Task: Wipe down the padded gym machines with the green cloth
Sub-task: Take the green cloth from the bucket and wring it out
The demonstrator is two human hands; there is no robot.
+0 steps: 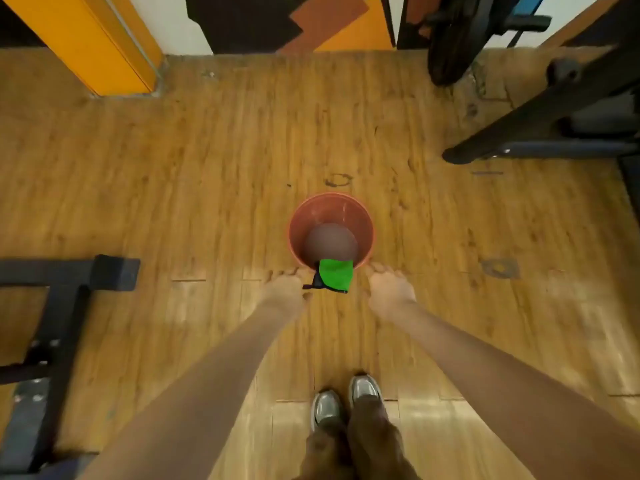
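Two grey shoes [346, 403] stand side by side at the bottom of the view on a wood-plank floor [173, 188], with brown trouser legs above them. Planks are worn, scuffed, and marked with dark rings further out. Both bare forearms reach forward and down from the lower corners.

Left hand [282, 289] has its fingers extended toward the near rim of a red-orange bucket [363, 220]; whether they touch the rim or hold anything cannot be told through the blur. Right hand [389, 287] likewise reaches to the near rim on the other side, fingers loosely forward; its contact is equally unclear.

Green cloth [336, 277] hangs over the bucket's near rim, directly between the two hands, just beside the left hand's fingers and slightly apart from the right. A dark piece shows at its lower left edge.

Black frame of a gym machine [65, 306] occupies the left side. Further out on the right, another black machine's base [536, 123] crosses the floor. At the far wall stand an orange panel [86, 43] and white wall with black and orange shapes.
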